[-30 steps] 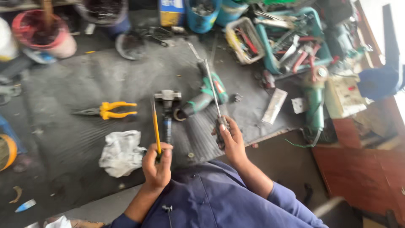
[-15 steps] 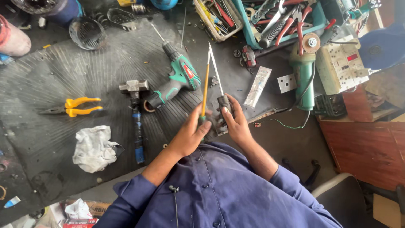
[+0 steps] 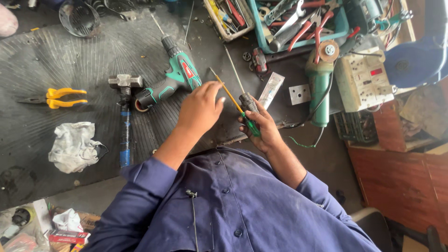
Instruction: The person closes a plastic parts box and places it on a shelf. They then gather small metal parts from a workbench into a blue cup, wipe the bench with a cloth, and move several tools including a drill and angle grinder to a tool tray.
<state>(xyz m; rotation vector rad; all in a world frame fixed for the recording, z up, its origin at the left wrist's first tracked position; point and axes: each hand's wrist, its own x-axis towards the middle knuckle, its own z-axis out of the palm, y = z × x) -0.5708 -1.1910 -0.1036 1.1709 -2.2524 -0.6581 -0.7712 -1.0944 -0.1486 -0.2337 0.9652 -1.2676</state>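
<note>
A thin yellow-shafted screwdriver with a green handle [image 3: 235,103] slants toward ten o'clock, clenched in the right hand [image 3: 260,128] alongside a dark cylindrical part [image 3: 248,102] bearing a long metal rod. The left hand [image 3: 199,108] rests curled over the shaft; its fingertips are hidden. A green cordless drill [image 3: 172,80] lies at ten o'clock.

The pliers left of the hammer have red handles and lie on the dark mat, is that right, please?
Not quite: the head view shows the pliers have yellow handles, not red. They do lie on the dark mat, left of the hammer.
</note>
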